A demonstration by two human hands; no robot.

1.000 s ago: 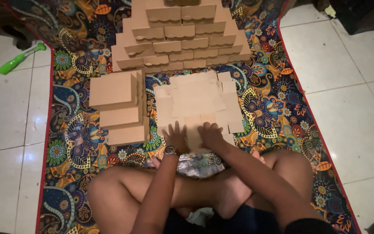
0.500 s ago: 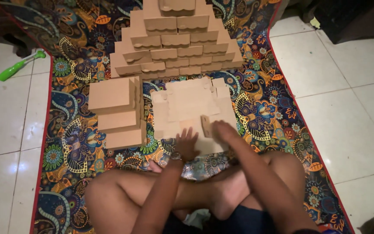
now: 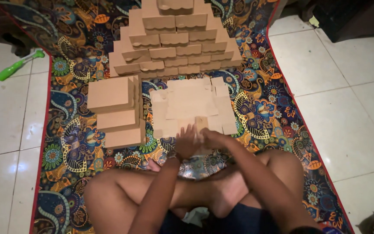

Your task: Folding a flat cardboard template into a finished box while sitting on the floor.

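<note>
Flat cardboard blanks (image 3: pixel 190 104) lie stacked on the patterned mat (image 3: pixel 260 108), just beyond both hands. Left hand (image 3: pixel 186 142) and right hand (image 3: pixel 211 138) press open-fingered on the near edge, equally close, grasping nothing.

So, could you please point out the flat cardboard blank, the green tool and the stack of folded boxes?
flat cardboard blank (image 3: pixel 191 102): head view, middle of the sheet.
green tool (image 3: pixel 16 66): head view, middle of its handle.
stack of folded boxes (image 3: pixel 174 39): head view, front of a middle-row box.
</note>
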